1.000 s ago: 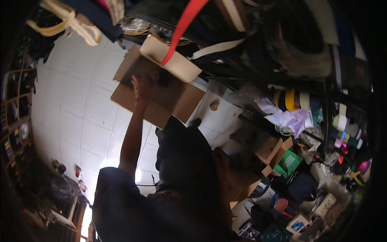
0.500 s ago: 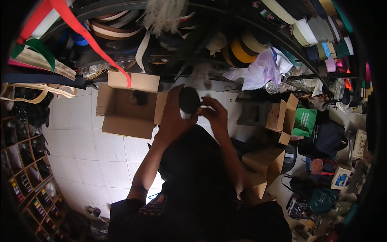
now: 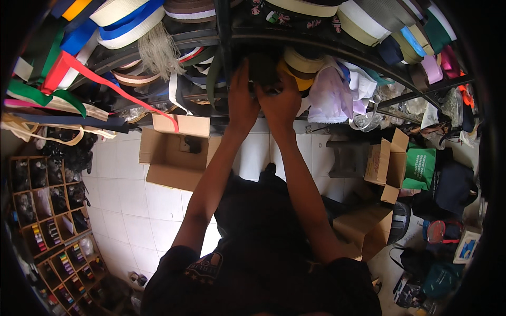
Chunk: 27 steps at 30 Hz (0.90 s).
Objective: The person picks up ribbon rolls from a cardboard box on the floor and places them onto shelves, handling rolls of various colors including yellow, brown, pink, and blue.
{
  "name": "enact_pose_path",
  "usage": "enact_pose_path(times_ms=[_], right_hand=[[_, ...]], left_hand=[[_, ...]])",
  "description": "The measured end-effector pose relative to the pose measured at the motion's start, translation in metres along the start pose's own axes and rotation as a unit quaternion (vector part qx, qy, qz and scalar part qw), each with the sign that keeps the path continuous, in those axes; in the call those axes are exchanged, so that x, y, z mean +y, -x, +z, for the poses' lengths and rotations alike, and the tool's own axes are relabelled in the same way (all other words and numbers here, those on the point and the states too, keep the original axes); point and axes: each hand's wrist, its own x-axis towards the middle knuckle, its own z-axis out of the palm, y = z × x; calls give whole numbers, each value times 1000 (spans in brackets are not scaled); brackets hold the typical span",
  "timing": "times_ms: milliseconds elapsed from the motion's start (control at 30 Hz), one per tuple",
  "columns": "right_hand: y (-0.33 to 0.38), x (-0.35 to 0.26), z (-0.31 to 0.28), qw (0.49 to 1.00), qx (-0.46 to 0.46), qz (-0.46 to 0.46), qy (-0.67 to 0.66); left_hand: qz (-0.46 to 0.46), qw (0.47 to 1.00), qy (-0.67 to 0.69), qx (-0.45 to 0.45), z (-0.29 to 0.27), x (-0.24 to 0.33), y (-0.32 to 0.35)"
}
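Note:
Both my arms reach forward to the shelf of rolled straps. A dark, greenish-black roll of webbing sits between my hands at the shelf's edge. My left hand grips its left side, fingers pointing up along it. On the other side, my right hand is closed against the roll's lower right, with the fingers partly in shadow. Just right of the roll are a yellow roll and a cream roll. A dark green strap hangs to the left.
Below the shelf, an open cardboard box stands on the tiled floor. A red strap dangles over it. A dark stool, more boxes and bags lie to the right. A compartment rack stands at left.
Both hands have moved forward and up from above the floor to the shelf, taking the dark roll along. My right hand has gone from the roll's edge to a grip on its side.

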Motion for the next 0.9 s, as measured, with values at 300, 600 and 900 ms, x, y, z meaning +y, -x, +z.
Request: enact_pose_path(times_ms=[300,600,900], right_hand=[[-24,21,24,989,-44,-57,131],[3,26,17,994,-36,-96,39],[161,60,10,945,-310,66,76]], left_hand=[[-201,976,-6,-82,11,-1,-9],[-160,985,64,-12,-43,-31,116],[-534,839,-104,10,-114,-213,291]])
